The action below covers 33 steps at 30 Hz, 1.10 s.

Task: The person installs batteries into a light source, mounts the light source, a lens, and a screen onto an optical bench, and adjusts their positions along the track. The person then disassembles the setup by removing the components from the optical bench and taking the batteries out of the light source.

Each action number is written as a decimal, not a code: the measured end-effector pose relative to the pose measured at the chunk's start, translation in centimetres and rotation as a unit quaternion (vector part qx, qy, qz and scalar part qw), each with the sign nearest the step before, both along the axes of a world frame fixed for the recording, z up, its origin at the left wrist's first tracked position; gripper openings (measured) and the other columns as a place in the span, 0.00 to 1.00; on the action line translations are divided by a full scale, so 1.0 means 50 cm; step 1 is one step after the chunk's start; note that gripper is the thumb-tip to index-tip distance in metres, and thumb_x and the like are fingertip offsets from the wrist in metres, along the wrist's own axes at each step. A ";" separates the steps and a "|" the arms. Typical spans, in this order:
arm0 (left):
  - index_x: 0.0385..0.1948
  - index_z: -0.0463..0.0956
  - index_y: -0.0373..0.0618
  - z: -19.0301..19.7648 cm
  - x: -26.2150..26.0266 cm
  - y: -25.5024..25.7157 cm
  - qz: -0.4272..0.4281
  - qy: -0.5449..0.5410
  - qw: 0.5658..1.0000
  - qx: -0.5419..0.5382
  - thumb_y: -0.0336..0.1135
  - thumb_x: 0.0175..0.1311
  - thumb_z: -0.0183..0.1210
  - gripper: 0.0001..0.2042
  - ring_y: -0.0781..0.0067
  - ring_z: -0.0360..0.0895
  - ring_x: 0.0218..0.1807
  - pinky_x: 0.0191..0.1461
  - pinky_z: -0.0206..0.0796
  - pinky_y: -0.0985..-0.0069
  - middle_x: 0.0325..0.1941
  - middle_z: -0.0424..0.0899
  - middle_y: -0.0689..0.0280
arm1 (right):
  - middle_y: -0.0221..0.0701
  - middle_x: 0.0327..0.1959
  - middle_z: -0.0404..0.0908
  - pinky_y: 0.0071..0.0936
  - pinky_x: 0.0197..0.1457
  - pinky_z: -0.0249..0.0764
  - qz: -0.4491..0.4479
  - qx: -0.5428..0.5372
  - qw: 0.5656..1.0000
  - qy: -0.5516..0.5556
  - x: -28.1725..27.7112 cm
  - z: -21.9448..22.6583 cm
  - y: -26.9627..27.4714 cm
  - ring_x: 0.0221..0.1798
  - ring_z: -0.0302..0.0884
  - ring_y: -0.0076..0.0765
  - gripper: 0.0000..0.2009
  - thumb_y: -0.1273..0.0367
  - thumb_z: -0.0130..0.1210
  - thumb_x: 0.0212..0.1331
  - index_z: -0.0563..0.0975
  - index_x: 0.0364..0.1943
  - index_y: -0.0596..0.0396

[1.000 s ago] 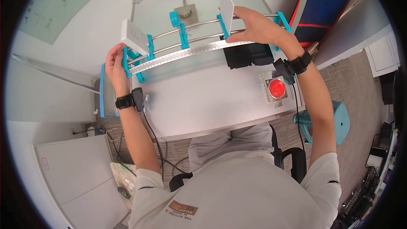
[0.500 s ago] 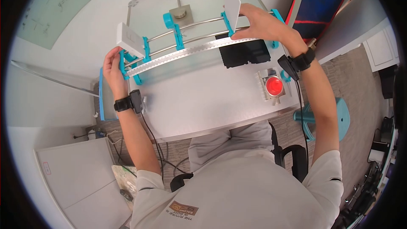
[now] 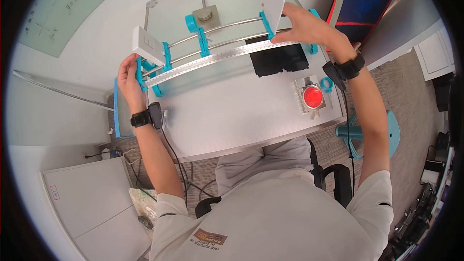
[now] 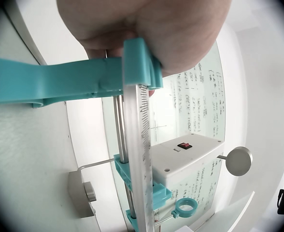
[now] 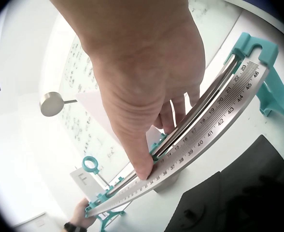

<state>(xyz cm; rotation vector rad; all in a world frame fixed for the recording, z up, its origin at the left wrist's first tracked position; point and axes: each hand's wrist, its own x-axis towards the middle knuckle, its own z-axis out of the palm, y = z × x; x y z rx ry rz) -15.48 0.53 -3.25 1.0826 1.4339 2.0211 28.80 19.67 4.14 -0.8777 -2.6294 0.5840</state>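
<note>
A rail frame with steel rods and a ruler [image 3: 212,58] spans the table in the head view. My left hand [image 3: 131,81] grips its teal left end bracket [image 3: 140,74]; the left wrist view shows the hand [image 4: 151,29] against that bracket [image 4: 136,63]. Toward the right end, my right hand [image 3: 311,28] holds the teal base [image 3: 266,25] of an upright white panel [image 3: 274,1]. In the right wrist view its thumb [image 5: 142,164] presses by the ruler; the other fingers are partly hidden behind the rods. A white box [image 3: 148,45] and a teal ring holder [image 3: 192,23] sit on the left half.
A black cloth-like piece [image 3: 279,62] lies under the frame's right half. Nearer the right edge are a red round item on a metal holder [image 3: 313,97] and a teal ring [image 3: 326,84]. A metal stand base [image 3: 205,16] is behind the rods.
My right hand and the white panel have moved right along the rods. The teal ring by the red item has come into full view. My left hand stays at the end bracket.
</note>
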 end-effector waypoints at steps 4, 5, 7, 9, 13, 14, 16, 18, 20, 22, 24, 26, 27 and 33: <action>0.52 0.80 0.36 -0.003 -0.004 0.000 -0.003 -0.001 1.000 0.003 0.26 0.76 0.54 0.10 0.74 0.80 0.56 0.63 0.69 0.77 0.54 0.86 0.60 | 0.49 0.63 0.76 0.41 0.70 0.71 0.007 0.010 1.000 0.011 0.008 -0.008 0.008 0.66 0.75 0.53 0.42 0.55 0.75 0.50 0.71 0.68 0.58; 0.52 0.80 0.36 -0.004 -0.005 0.000 -0.003 -0.001 1.000 0.003 0.26 0.76 0.54 0.10 0.74 0.80 0.56 0.63 0.69 0.77 0.54 0.86 0.60 | 0.49 0.63 0.76 0.41 0.70 0.71 0.007 0.010 1.000 0.011 0.010 -0.008 0.008 0.66 0.75 0.53 0.42 0.55 0.75 0.50 0.71 0.68 0.58; 0.53 0.79 0.37 0.000 -0.001 0.000 -0.003 -0.002 1.000 -0.001 0.24 0.75 0.53 0.10 0.76 0.79 0.56 0.61 0.70 0.78 0.53 0.84 0.64 | 0.49 0.63 0.76 0.41 0.71 0.71 -0.007 0.014 1.000 0.002 0.013 -0.008 0.008 0.66 0.74 0.54 0.41 0.54 0.75 0.50 0.71 0.68 0.58; 0.53 0.79 0.37 0.001 0.002 -0.001 -0.002 -0.001 1.000 0.000 0.24 0.75 0.53 0.10 0.76 0.79 0.56 0.61 0.70 0.78 0.53 0.84 0.64 | 0.49 0.63 0.76 0.41 0.71 0.71 -0.010 0.013 1.000 -0.004 0.016 -0.001 0.006 0.67 0.74 0.54 0.41 0.54 0.75 0.50 0.71 0.67 0.58; 0.53 0.79 0.37 0.002 0.001 -0.001 -0.002 0.005 1.000 -0.002 0.25 0.76 0.53 0.10 0.76 0.79 0.56 0.62 0.70 0.78 0.53 0.84 0.64 | 0.49 0.62 0.77 0.42 0.71 0.71 -0.023 0.015 0.999 -0.020 0.021 0.002 0.003 0.67 0.74 0.54 0.39 0.54 0.74 0.52 0.72 0.66 0.58; 0.53 0.79 0.37 0.001 0.001 -0.001 -0.002 0.005 1.000 -0.001 0.25 0.76 0.53 0.10 0.76 0.79 0.56 0.62 0.70 0.78 0.53 0.84 0.64 | 0.49 0.62 0.77 0.42 0.71 0.71 -0.023 0.015 0.999 -0.020 0.023 0.002 0.004 0.67 0.74 0.54 0.39 0.54 0.74 0.52 0.72 0.66 0.58; 0.53 0.79 0.37 0.002 0.002 -0.002 -0.006 0.001 1.000 -0.002 0.25 0.76 0.53 0.10 0.76 0.79 0.56 0.62 0.70 0.78 0.53 0.84 0.64 | 0.49 0.62 0.77 0.42 0.71 0.70 -0.011 0.009 1.000 -0.007 0.027 0.002 0.006 0.67 0.74 0.55 0.39 0.55 0.74 0.51 0.72 0.66 0.58; 0.53 0.79 0.37 0.002 0.001 -0.001 -0.006 0.000 1.000 -0.002 0.25 0.76 0.53 0.10 0.76 0.78 0.56 0.62 0.70 0.78 0.53 0.84 0.64 | 0.49 0.61 0.77 0.42 0.71 0.70 -0.016 0.009 1.000 -0.006 0.030 0.002 0.006 0.67 0.74 0.55 0.38 0.55 0.74 0.51 0.73 0.65 0.58; 0.53 0.79 0.37 0.002 0.002 -0.002 -0.005 -0.001 1.000 -0.002 0.25 0.76 0.53 0.10 0.76 0.78 0.56 0.62 0.69 0.77 0.53 0.84 0.64 | 0.49 0.61 0.78 0.42 0.71 0.70 -0.020 0.007 1.000 -0.005 0.033 0.001 0.007 0.66 0.74 0.55 0.37 0.55 0.74 0.51 0.73 0.64 0.59; 0.53 0.79 0.38 0.003 0.005 -0.003 -0.008 -0.001 1.000 -0.001 0.25 0.76 0.53 0.10 0.76 0.78 0.56 0.63 0.69 0.77 0.53 0.84 0.64 | 0.50 0.60 0.78 0.42 0.70 0.70 -0.030 0.005 1.000 -0.007 0.039 0.001 0.008 0.66 0.74 0.55 0.35 0.55 0.73 0.52 0.74 0.61 0.59; 0.53 0.80 0.38 0.004 0.005 -0.002 -0.006 0.001 1.000 -0.001 0.25 0.76 0.53 0.10 0.76 0.78 0.57 0.63 0.69 0.77 0.53 0.84 0.64 | 0.50 0.60 0.78 0.42 0.69 0.70 -0.023 0.009 1.000 -0.005 0.042 -0.005 0.013 0.65 0.74 0.55 0.34 0.55 0.73 0.52 0.74 0.60 0.59; 0.53 0.80 0.37 0.003 0.005 -0.001 -0.004 0.004 1.000 -0.001 0.25 0.76 0.53 0.10 0.76 0.78 0.57 0.64 0.68 0.77 0.53 0.84 0.64 | 0.50 0.60 0.78 0.42 0.69 0.70 -0.016 0.013 1.000 -0.002 0.046 -0.006 0.018 0.65 0.74 0.55 0.34 0.55 0.73 0.52 0.75 0.60 0.59; 0.53 0.80 0.37 0.004 0.006 -0.002 -0.003 0.002 1.000 -0.001 0.25 0.76 0.53 0.10 0.76 0.78 0.57 0.64 0.68 0.77 0.53 0.84 0.64 | 0.50 0.60 0.78 0.42 0.69 0.70 -0.014 0.011 1.000 0.001 0.048 -0.006 0.019 0.65 0.74 0.55 0.34 0.55 0.73 0.52 0.74 0.60 0.60; 0.52 0.80 0.37 0.006 0.008 -0.003 -0.002 0.003 1.000 -0.001 0.25 0.76 0.53 0.10 0.76 0.78 0.57 0.63 0.69 0.77 0.53 0.84 0.64 | 0.51 0.61 0.78 0.43 0.70 0.69 -0.026 0.009 1.000 -0.001 0.052 -0.005 0.017 0.65 0.74 0.57 0.35 0.56 0.73 0.51 0.74 0.61 0.59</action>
